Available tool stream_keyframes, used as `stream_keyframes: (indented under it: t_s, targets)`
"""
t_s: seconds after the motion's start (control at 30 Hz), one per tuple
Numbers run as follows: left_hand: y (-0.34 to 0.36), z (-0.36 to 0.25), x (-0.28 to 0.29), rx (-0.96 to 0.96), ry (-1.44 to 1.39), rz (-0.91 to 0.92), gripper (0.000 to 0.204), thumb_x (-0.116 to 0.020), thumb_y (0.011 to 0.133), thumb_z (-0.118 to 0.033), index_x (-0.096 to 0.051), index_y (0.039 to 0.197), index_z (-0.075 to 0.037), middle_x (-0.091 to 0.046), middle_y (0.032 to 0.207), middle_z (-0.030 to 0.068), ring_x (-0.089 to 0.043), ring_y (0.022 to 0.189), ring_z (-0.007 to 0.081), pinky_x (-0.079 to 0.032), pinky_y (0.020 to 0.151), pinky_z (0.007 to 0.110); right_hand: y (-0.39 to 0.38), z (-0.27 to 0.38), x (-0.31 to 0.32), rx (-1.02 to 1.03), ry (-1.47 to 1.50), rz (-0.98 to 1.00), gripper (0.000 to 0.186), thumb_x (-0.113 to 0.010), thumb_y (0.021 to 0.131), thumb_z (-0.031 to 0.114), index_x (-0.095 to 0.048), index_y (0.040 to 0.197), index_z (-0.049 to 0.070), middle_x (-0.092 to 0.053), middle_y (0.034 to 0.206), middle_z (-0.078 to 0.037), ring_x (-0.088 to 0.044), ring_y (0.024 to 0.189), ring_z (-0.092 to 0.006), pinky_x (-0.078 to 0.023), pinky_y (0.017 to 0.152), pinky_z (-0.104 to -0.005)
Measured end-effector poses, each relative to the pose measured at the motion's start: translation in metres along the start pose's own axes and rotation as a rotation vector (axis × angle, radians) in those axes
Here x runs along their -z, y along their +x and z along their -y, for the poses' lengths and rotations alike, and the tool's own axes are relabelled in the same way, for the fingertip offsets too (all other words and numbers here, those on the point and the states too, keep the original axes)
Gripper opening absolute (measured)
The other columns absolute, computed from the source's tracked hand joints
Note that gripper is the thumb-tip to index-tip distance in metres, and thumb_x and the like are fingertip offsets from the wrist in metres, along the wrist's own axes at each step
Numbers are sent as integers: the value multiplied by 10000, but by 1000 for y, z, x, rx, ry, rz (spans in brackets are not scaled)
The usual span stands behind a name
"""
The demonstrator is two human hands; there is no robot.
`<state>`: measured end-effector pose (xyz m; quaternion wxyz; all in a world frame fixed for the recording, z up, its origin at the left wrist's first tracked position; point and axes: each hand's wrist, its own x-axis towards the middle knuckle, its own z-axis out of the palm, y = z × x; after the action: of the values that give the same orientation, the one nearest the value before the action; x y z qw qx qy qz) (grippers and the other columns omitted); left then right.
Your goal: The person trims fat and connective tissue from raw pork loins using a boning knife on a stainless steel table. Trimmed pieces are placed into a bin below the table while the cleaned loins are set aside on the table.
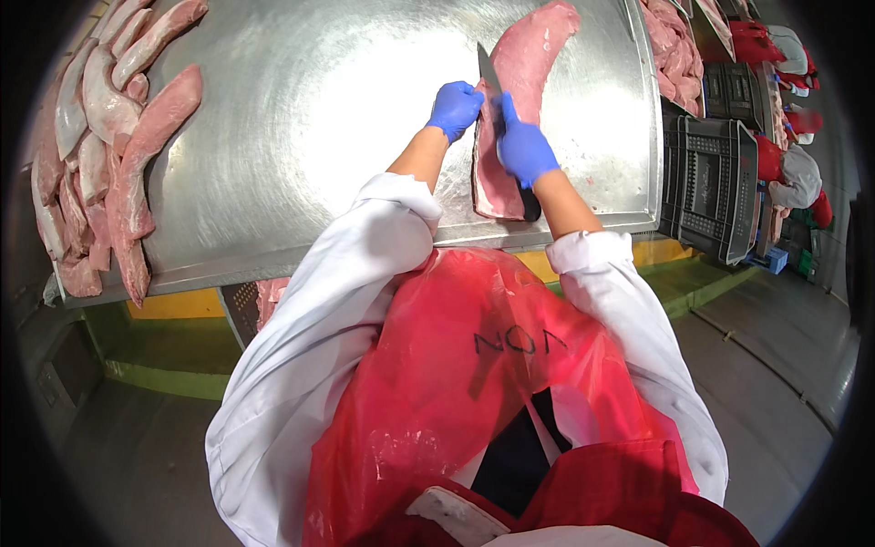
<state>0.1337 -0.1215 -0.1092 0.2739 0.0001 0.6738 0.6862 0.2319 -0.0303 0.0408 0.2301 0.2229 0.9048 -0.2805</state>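
Note:
A long, pale pink piece of meat (536,59) lies lengthwise on the metal table, its near part showing a whitish edge. My left hand (454,111), in a blue glove, is closed with its fingertips pinching the meat's left edge. In my right hand (527,155), also blue-gloved, is a knife (490,71). Its blade points away from me, lying against the meat just right of my left fingertips. The knife's dark handle end shows below my right hand, beside the meat's near end. My right fingers partly hide the handle and the meat beneath.
The metal table (301,146) has a raised rim at right. Several long meat pieces (137,159) are heaped at its left end. More meat (673,55) lies beyond the right rim, near black crates (711,178). People in red and white (795,173) stand farther right.

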Motion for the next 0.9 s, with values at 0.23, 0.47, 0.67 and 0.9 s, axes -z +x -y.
stream_keyframes:
  t_s: [0.23, 0.47, 0.67, 0.9]
  targets:
    - [-13, -1, -9, -107, 34, -60, 236, -680, 882, -215, -668, 779, -3, -658, 681, 93, -587, 601, 172, -493, 604, 353, -8, -9, 8, 61, 5, 41, 761, -413, 903, 42, -126, 1605, 110, -647, 848, -351, -658, 629, -427, -541, 624, -495]
    - [-22, -2, -3, -220, -117, -86, 225, -692, 907, -211, -656, 825, -4, -616, 661, 36, -522, 586, 95, -463, 569, 298, -51, -56, -15, 246, -57, -10, 769, -464, 912, 74, -156, 1608, 179, -640, 887, -369, -652, 614, -427, -547, 646, -490]
    - [-54, -51, -7, -419, -34, 6, 128, -687, 906, -115, -653, 924, 6, -574, 685, -24, -467, 609, 38, -427, 559, 231, -13, -14, 17, 72, 241, 72, 739, -492, 919, 89, -215, 1600, 164, -667, 835, -296, -661, 587, -336, -559, 613, -435]
    - [-78, -87, 19, -490, -59, -98, 143, -696, 909, -138, -667, 959, -7, -587, 700, -36, -485, 626, 32, -431, 571, 227, -102, -53, 26, 98, 305, 449, 715, -457, 952, 89, -209, 1607, 231, -665, 764, -168, -610, 522, -217, -547, 557, -350]
